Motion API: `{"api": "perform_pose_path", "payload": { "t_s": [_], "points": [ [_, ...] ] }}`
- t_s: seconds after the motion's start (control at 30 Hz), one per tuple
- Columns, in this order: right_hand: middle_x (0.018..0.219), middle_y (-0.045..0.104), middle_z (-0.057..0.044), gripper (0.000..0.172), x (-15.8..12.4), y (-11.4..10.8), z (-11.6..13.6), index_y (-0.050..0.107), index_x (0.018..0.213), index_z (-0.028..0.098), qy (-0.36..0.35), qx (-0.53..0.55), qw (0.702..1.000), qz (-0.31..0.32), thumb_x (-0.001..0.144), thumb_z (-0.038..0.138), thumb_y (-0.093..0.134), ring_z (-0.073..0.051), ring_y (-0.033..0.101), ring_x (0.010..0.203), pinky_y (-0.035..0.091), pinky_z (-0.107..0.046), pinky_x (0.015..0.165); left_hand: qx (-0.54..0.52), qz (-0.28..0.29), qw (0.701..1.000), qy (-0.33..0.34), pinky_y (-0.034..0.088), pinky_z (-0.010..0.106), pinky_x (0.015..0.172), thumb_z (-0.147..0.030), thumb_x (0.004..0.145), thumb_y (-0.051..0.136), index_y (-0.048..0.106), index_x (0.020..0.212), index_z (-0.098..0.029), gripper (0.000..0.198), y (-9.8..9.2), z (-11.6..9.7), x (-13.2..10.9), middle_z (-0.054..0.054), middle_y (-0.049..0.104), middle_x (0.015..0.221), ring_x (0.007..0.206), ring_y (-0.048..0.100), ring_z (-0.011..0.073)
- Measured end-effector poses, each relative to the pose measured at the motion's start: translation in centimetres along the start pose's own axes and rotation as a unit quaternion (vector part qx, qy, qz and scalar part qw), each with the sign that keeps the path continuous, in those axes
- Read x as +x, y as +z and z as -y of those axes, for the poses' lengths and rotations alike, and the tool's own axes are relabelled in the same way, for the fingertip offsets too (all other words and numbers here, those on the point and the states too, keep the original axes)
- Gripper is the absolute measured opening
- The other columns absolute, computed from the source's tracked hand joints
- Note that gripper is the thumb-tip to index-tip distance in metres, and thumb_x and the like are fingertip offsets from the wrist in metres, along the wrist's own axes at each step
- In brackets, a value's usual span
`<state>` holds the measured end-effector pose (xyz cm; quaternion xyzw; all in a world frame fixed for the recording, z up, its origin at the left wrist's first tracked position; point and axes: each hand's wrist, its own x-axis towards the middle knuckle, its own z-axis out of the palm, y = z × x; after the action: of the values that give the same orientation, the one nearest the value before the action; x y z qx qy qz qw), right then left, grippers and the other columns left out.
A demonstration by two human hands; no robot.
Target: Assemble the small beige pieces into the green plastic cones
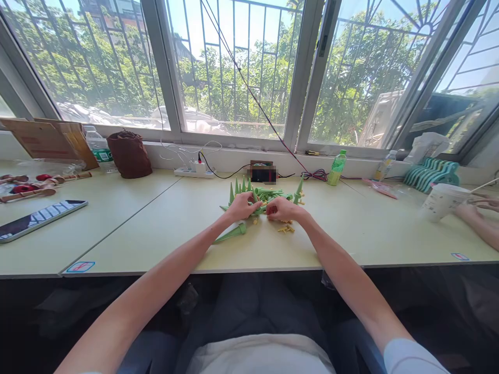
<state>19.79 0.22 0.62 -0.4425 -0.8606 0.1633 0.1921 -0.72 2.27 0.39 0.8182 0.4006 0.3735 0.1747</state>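
Note:
Over the table, my left hand [242, 206] is closed on a green plastic cone [255, 196], its tip rising past the fingers. My right hand [284, 209] is close beside it, fingers pinched together; whatever they hold is too small and hidden to make out. Behind both hands lies a pile of green cone pieces [268, 194], and several green cones [237, 186] stand upright at its left. One loose cone [231, 234] lies on its side nearer me. Small yellow peg-like pieces [287, 228] are scattered below my right hand.
At the back stand a black device [263, 173], a power strip [195, 172], a green bottle [337, 168] and a brown bag [129, 154]. A phone [42, 218] lies left. On the right, another person's hand [477, 213] is near a white cup [444, 201] and teal hangers [432, 173].

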Motion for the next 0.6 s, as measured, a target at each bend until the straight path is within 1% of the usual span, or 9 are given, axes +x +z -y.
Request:
{"api": "perform_pose_path", "payload": {
  "t_s": [0.1,0.27,0.33,0.43,0.6],
  "points": [
    [0.063,0.061,0.000,0.007,-0.04,-0.05,0.21,0.067,0.070,0.014,-0.005,0.005,1.000,-0.027,0.070,0.017,0.061,-0.011,0.052,0.058,0.037,-0.022,0.055,-0.019,-0.003,1.000,-0.014,0.048,0.024,0.056,-0.045,0.077,0.063,0.068,0.084,-0.015,0.031,0.00,0.05,-0.03,0.005,0.071,0.082,0.065,0.062,0.0150],
    [0.062,0.062,-0.001,0.007,0.24,-0.15,0.26,0.064,0.066,0.015,0.004,-0.014,0.991,-0.133,0.070,0.016,0.058,-0.011,0.052,0.058,0.038,-0.023,0.058,-0.044,0.000,0.998,-0.047,0.043,0.023,0.048,-0.048,0.077,0.063,0.067,0.083,-0.015,0.034,0.11,0.19,-0.02,0.004,0.070,0.078,0.052,0.055,0.0108],
    [0.061,0.062,-0.001,0.008,0.36,-0.18,0.19,0.063,0.067,0.015,0.011,-0.015,0.986,-0.163,0.071,0.017,0.057,-0.011,0.052,0.058,0.039,-0.023,0.060,-0.053,0.001,0.997,-0.053,0.043,0.023,0.048,-0.048,0.076,0.063,0.067,0.082,-0.015,0.034,0.12,0.16,-0.02,0.004,0.070,0.077,0.050,0.054,0.0103],
    [0.063,0.063,-0.001,0.009,0.41,-0.21,0.14,0.063,0.070,0.014,0.023,-0.003,0.982,-0.188,0.073,0.019,0.055,-0.012,0.053,0.059,0.039,-0.024,0.060,-0.061,0.001,0.997,-0.057,0.043,0.023,0.048,-0.049,0.075,0.064,0.066,0.081,-0.015,0.034,0.07,0.02,-0.06,0.003,0.068,0.073,0.051,0.055,0.0108],
    [0.065,0.063,-0.002,0.011,0.39,-0.26,0.14,0.061,0.073,0.015,0.035,0.003,0.976,-0.213,0.075,0.021,0.053,-0.012,0.052,0.060,0.039,-0.024,0.060,-0.065,0.011,0.995,-0.072,0.042,0.023,0.046,-0.049,0.076,0.064,0.065,0.082,-0.016,0.034,0.00,-0.17,-0.10,0.003,0.068,0.074,0.047,0.051,0.0089]
  ]
}}
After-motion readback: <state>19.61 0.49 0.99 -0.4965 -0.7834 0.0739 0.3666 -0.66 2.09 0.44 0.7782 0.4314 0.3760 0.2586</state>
